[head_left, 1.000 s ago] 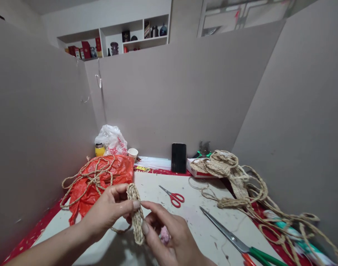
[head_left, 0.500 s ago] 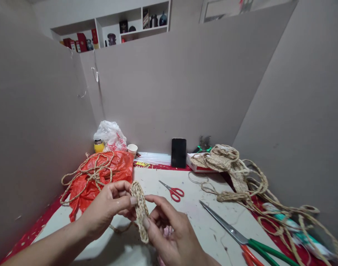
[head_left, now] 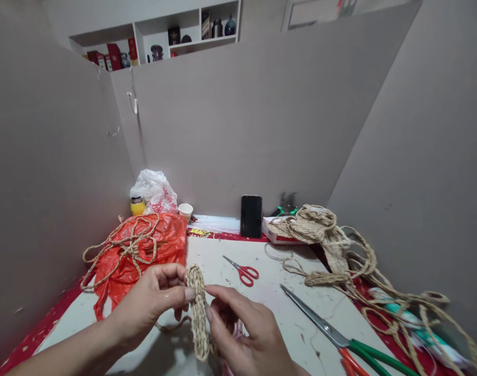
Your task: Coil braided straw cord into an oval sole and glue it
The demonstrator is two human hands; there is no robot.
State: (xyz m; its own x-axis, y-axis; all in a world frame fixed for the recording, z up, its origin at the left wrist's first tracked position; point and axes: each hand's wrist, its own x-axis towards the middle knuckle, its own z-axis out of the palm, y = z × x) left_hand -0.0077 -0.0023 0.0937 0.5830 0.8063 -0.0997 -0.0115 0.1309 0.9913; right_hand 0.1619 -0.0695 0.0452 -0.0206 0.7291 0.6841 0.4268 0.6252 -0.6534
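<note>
A narrow, oblong coil of braided straw cord [head_left: 199,318] stands almost upright between my two hands above the board. My left hand [head_left: 158,295] pinches its upper left side, thumb in front and fingers behind. From the right, my right hand [head_left: 246,329] closes on the coil's edge, index fingertip and thumb against it. Some pinkish material [head_left: 237,330] shows within or behind the right hand; its kind is unclear. A tail of the cord [head_left: 171,327] trails under the left hand toward the red plastic bag [head_left: 171,240], where more braided cord [head_left: 134,243] lies loosely heaped.
Small red-handled scissors [head_left: 244,272] lie beyond my hands, and large shears [head_left: 332,331] with green and orange handles lie at right. A phone [head_left: 251,216] leans on the back partition. Braided straw [head_left: 317,224] spills over the right side. A paper cup [head_left: 186,211] stands at back left.
The coil has come slightly lower and nearer, turned more upright, with its face more toward me. Both hands keep hold of it. The view has shifted a little.
</note>
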